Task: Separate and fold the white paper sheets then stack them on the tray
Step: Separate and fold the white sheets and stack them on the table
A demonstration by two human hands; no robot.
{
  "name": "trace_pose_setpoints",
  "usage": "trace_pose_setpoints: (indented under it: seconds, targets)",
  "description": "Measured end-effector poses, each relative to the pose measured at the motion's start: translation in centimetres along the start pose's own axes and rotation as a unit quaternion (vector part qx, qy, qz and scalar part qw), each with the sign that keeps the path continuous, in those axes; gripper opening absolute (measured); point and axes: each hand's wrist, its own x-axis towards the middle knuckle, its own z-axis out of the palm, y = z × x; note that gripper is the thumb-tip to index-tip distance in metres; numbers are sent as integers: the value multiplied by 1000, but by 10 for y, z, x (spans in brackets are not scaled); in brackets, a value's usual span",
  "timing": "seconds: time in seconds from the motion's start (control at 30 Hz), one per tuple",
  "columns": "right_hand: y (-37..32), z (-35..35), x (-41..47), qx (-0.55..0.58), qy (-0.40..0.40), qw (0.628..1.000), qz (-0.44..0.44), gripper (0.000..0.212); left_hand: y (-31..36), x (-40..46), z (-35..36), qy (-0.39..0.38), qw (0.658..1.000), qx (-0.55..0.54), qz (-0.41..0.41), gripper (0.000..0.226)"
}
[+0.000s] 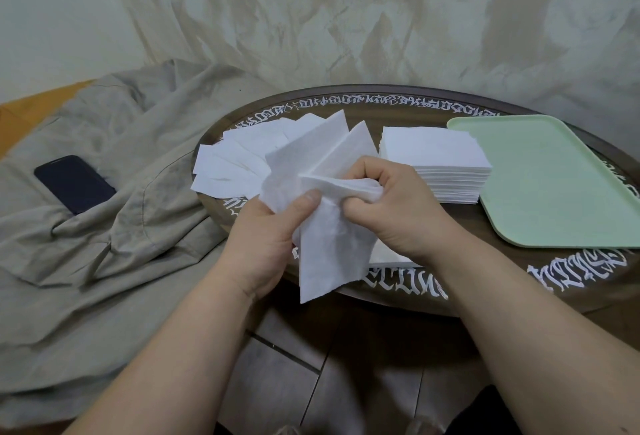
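White, thin and limp, the sheet (325, 226) hangs between both hands above the near edge of the table (485, 226), its plies fanning apart at the top. The left hand (273, 226) pinches one layer under its thumb, while the right hand (391, 206) has its fingers curled round a bunched corner of another; both grip paper. This looks like the separating step, with folding not yet begun. The next move probably calls for a slow, even pull apart, since tissue this soft could tear at the pinched corner. Behind the hands lies a loose fan of sheets (235, 164), and just to its right a neat stack (440, 164) stands on the table, touching the edge of the green tray (554, 185), which carries nothing in view. Beyond the table, on the left, a dark phone (74, 183) rests on a rumpled grey cloth (121, 244).
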Motion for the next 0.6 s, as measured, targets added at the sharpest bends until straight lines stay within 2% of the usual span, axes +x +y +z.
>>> trace_pose_setpoints:
  seconds: [0.1,0.17,0.23,0.33,0.4,0.47,0.6]
  targets:
    - [0,1,-1,11,-16,1000,5,24,-2,2,-2,17,1000,4,-2,19]
    - [2,0,0,13,-14,1000,7,24,-2,2,-2,8,1000,8,2,9]
    - [2,0,0,16,-8,1000,12,26,-2,3,-2,-1,1000,1,7,9]
    - [3,-1,1,35,0,999,31,28,0,2,0,-15,999,-31,12,21]
    - [2,0,3,60,6,997,42,19,1,3,1,-12,999,-40,11,30]
    - [3,1,4,76,7,996,43,9,1,4,1,12,999,-31,5,30]
    - [8,-5,3,4,28,999,25,14,-1,6,-3,95,995,7,12,13]
